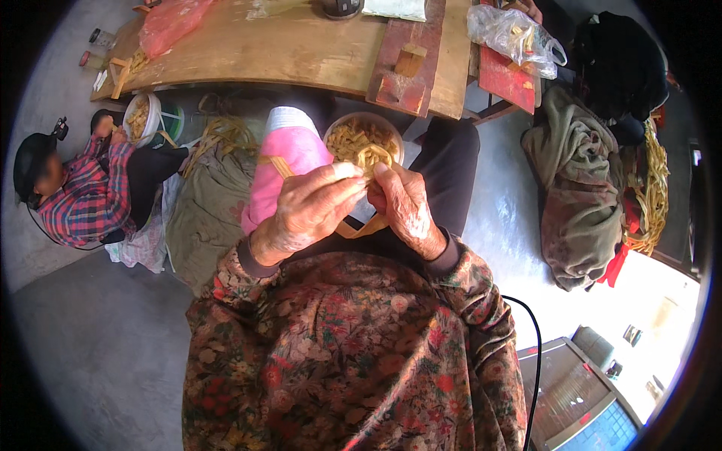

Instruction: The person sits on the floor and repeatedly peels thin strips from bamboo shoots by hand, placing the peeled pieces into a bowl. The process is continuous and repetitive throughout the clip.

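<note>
Between my fingertips is a small coil of pale yellow plant-fibre strip (373, 158), looped into a rough ring. My left hand (316, 203) pinches its left side, and my right hand (405, 203) grips its right side with the thumb on top. A flat tail of the strip (364, 226) hangs in a bend below my hands, and another length (279, 164) crosses the pink cloth (287, 152) on my left thigh. Just beyond my fingers, between my knees, stands a round tub (399, 132) full of similar knotted yellow pieces, partly hidden by the coil.
A wooden table (271, 56) spans the far side, with a red board and wooden block (410, 60). At left a seated person (84, 191) works beside a white bucket (151, 121). Strips lie over green cloth (214, 197). At right are a plastic bag (507, 34), another person (620, 67) and a blanket (581, 197).
</note>
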Demonstrator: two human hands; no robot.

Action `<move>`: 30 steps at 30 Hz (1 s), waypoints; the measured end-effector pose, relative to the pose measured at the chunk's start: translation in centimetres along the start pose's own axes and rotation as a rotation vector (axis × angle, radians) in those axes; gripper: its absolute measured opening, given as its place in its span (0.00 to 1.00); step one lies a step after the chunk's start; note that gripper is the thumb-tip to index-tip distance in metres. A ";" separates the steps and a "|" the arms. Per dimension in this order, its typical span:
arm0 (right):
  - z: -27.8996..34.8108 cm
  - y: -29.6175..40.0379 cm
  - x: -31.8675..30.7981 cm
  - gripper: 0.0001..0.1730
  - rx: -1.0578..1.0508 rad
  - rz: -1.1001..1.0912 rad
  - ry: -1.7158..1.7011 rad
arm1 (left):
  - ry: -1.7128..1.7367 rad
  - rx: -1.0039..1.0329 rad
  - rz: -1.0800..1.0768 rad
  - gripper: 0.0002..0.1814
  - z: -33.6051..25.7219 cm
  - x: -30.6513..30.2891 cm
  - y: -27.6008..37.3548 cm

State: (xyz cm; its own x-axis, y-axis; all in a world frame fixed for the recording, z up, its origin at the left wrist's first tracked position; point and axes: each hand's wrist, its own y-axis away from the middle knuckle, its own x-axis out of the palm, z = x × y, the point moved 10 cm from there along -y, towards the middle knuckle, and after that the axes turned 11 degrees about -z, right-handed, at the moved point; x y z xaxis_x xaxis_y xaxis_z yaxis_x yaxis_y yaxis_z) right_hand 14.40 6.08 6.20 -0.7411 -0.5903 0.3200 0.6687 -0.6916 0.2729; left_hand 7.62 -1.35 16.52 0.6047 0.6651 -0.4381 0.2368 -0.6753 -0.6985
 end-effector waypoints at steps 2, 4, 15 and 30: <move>0.1 0.0 0.0 0.21 -0.012 -0.012 -0.005 | 0.080 -0.209 -0.032 0.10 1.7 -0.7 0.4; 0.6 0.1 0.2 0.21 -0.020 -0.031 -0.003 | 0.313 -0.498 -0.117 0.10 4.2 -0.7 1.5; 1.4 0.2 1.2 0.12 -0.274 0.170 0.310 | 1.107 -1.315 -0.270 0.16 9.2 4.0 7.0; 0.9 0.9 1.8 0.10 -0.415 0.262 0.519 | 0.680 -1.173 -0.097 0.11 9.5 3.8 7.5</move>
State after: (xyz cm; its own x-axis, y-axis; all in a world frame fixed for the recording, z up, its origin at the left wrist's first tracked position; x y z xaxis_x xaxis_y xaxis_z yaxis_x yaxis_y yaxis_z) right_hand 13.72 4.83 7.82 -0.5608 -0.8096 -0.1731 0.8273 -0.5401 -0.1544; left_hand 4.44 -0.88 4.24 0.7203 0.6682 0.1863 0.5958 -0.7335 0.3271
